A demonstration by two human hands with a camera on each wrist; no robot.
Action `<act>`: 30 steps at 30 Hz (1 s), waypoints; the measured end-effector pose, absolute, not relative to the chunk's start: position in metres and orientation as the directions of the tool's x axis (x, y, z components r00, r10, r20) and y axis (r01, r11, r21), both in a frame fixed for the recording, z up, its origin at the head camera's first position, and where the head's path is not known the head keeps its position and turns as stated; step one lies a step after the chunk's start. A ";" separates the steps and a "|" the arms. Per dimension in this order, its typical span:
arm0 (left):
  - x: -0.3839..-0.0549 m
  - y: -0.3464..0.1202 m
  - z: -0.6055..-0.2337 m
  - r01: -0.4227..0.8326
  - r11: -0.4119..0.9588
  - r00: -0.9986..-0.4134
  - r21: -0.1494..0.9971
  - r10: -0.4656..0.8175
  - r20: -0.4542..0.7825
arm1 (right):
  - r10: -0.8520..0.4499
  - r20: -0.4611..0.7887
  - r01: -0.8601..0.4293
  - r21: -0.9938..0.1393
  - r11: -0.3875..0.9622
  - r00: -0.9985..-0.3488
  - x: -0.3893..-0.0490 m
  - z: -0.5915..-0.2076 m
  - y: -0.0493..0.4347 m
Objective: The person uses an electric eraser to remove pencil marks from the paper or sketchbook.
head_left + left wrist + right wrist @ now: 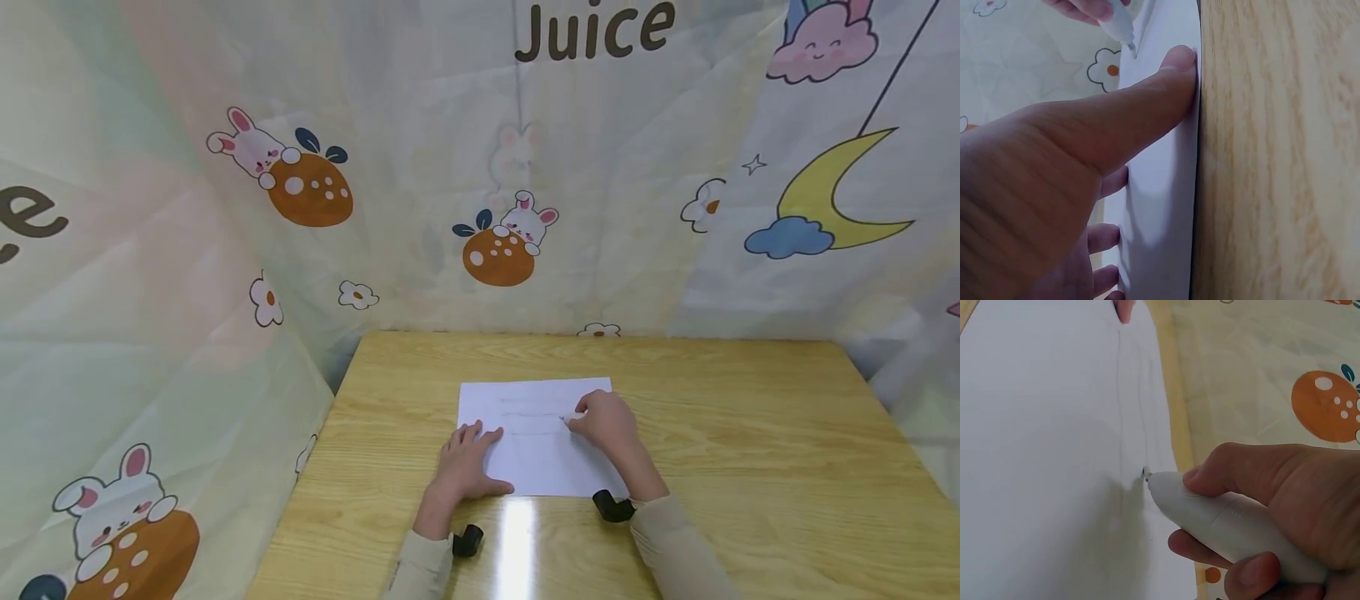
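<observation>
A white sheet of paper (pixel 540 475) lies on the wooden table, with several faint grey lines (pixel 1120 412) running across it. My right hand (pixel 609 423) grips a thick white pen-shaped tool (pixel 1200 509), the thumb on a button near its front. The tool's narrow tip (pixel 1146 473) is right at the end of one line. On the left part of the sheet rests my left hand (pixel 467 465), its fingers spread. In the left wrist view, the left thumb (pixel 1177 62) lies along the paper's near edge.
The wooden table (pixel 750 442) extends around the paper on all sides. A printed cloth (pixel 405 208) with rabbits and flowers hangs behind and to the left. Black wrist mounts (pixel 613 506) sit at both cuffs, close over the near part of the table.
</observation>
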State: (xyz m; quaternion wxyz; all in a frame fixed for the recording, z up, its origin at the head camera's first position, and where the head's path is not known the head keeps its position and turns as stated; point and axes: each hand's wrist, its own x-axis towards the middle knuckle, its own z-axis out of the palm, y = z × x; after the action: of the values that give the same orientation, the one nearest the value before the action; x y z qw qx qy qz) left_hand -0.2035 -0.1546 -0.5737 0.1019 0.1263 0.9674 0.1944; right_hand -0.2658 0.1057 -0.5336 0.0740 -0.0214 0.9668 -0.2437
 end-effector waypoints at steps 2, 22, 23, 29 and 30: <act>-0.203 -0.154 -0.574 0.204 0.892 -0.949 0.404 0.282 -0.144 | -0.075 -0.120 -0.009 -0.475 0.880 -0.990 -0.265 -0.535 0.105; -0.206 -0.155 -0.580 0.209 0.896 -0.948 0.392 0.283 -0.143 | -0.063 -0.092 -0.007 -0.511 0.859 -0.994 -0.266 -0.543 0.110; -0.207 -0.155 -0.581 0.206 0.897 -0.948 0.390 0.281 -0.146 | -0.067 -0.097 -0.009 -0.512 0.859 -0.993 -0.267 -0.543 0.109; -0.205 -0.155 -0.583 0.202 0.897 -0.949 0.393 0.279 -0.149 | -0.068 -0.142 0.016 -0.521 0.853 -0.987 -0.266 -0.539 0.112; -0.205 -0.155 -0.582 0.203 0.898 -0.949 0.391 0.279 -0.148 | -0.074 -0.139 0.010 -0.524 0.851 -0.988 -0.267 -0.539 0.112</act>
State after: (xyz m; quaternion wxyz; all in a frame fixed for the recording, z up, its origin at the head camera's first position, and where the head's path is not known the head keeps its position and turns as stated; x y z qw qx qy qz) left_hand -0.2048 -0.1550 -0.5823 0.1004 0.1242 0.9689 0.1890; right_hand -0.2665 0.1117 -0.5386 0.0770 -0.0166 0.9590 -0.2721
